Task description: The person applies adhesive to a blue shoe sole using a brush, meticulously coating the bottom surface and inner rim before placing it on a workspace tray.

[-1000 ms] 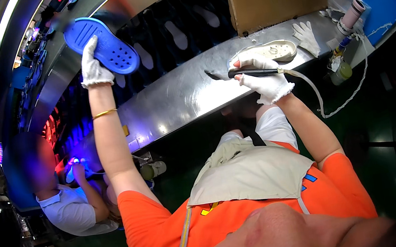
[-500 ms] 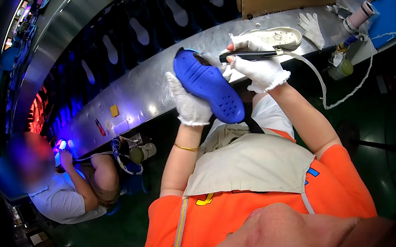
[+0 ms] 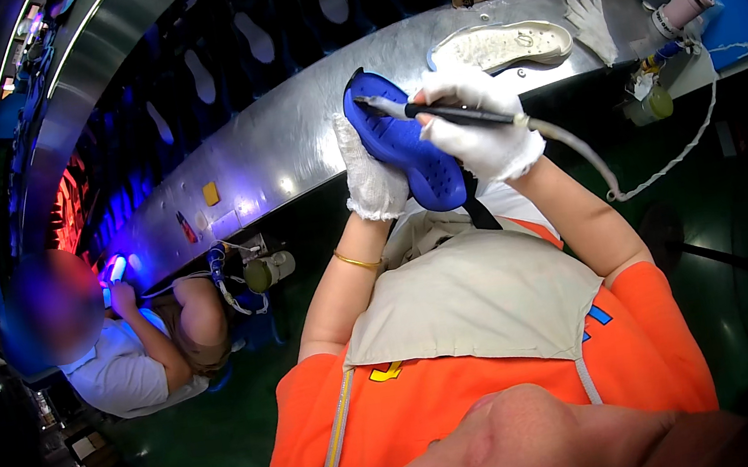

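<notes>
A worker in white gloves grips a blue shoe sole (image 3: 405, 149) in the left hand (image 3: 369, 177), holding it up just in front of the metal desk (image 3: 288, 155). The right hand (image 3: 478, 125) clasps a slim black corded tool (image 3: 448, 112), its tip on the sole's upper end. A white sole (image 3: 500, 45) and a spare glove (image 3: 590, 24) lie on the desk beyond.
</notes>
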`<action>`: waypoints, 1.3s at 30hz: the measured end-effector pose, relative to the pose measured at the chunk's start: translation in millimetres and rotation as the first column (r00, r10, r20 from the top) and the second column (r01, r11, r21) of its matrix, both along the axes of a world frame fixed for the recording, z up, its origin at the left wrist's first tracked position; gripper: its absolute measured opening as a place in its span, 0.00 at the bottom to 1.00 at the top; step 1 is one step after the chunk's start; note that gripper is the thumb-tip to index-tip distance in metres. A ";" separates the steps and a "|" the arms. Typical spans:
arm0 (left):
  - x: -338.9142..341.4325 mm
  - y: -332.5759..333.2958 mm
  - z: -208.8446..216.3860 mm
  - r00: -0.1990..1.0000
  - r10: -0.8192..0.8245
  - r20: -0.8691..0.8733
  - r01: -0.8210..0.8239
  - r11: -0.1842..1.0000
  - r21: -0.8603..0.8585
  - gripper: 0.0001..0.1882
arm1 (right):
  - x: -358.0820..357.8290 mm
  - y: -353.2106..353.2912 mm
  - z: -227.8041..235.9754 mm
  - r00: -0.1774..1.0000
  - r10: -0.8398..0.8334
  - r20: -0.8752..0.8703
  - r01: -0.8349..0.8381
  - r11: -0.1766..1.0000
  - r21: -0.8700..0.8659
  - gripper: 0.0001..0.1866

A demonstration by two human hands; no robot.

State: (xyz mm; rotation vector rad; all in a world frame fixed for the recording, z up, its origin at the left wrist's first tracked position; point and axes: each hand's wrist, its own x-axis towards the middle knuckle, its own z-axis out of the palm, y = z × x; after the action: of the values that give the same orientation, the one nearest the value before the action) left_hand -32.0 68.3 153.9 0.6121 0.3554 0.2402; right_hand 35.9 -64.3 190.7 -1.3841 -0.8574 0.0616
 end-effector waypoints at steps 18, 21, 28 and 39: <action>-35.3 5.8 -12.5 0.913 -0.407 -0.008 0.405 0.910 -0.093 0.44 | -29.3 -40.7 -17.5 0.953 0.048 -0.299 -0.111 0.974 -0.197 0.06; -42.5 -3.2 -8.8 0.888 -0.455 -0.062 0.454 0.890 -0.038 0.43 | -32.5 -43.2 -25.1 0.968 0.039 -0.246 -0.090 0.976 -0.200 0.06; -15.9 1.3 0.5 0.948 -0.299 0.106 0.305 0.951 -0.047 0.52 | -17.1 -26.8 -22.7 0.936 0.060 -0.346 -0.082 0.995 -0.050 0.05; 21.9 33.9 5.3 0.908 -0.058 0.414 0.064 0.998 0.000 0.53 | -7.1 -3.3 -11.8 0.971 0.108 -0.212 -0.095 0.993 0.071 0.06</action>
State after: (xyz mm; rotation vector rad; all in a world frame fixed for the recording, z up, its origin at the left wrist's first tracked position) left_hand -10.2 102.2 159.2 0.5411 -0.0734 0.3006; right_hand 28.8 -67.6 178.9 -1.2508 -0.7410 0.2585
